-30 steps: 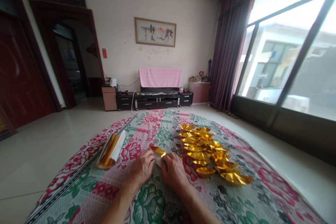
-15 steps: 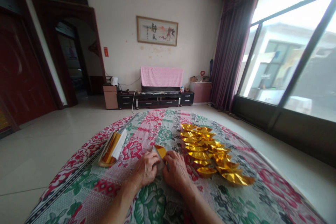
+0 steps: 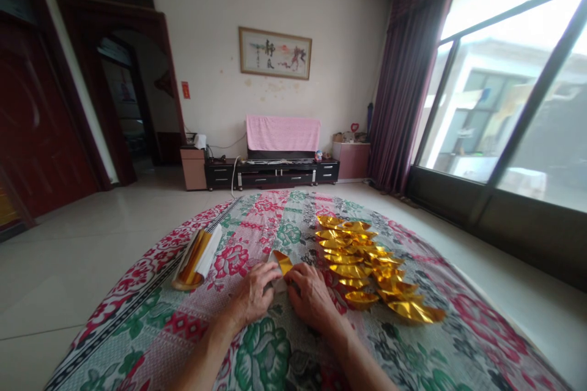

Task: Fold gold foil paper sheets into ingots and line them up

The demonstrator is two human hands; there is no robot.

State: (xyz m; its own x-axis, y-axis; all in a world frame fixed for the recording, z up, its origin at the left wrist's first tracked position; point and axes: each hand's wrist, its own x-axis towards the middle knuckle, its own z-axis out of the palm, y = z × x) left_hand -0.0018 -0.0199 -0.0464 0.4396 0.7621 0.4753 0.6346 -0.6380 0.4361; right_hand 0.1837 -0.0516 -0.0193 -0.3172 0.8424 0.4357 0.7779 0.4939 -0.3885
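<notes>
A partly folded sheet of gold and white paper (image 3: 282,262) lies on the flowered tablecloth between my hands. My left hand (image 3: 257,291) grips its left side with bent fingers. On its right side my right hand (image 3: 310,294) has its fingers curled over the edge, thumb hidden beneath. To the right, rows of folded gold paper boats (image 3: 348,271) stand on the cloth. A loose roll of gold and white sheets (image 3: 196,259) rests at the left.
The round table wears a red, green and white cloth (image 3: 158,333). Beyond it, a pink cloth (image 3: 283,133) hangs over a screen on a black cabinet (image 3: 277,178). Large windows (image 3: 518,104) are on the right.
Both hands have shifted slightly on the paper, and the gold flap between them has moved a little to the right. The gold boats and the roll have stayed put.
</notes>
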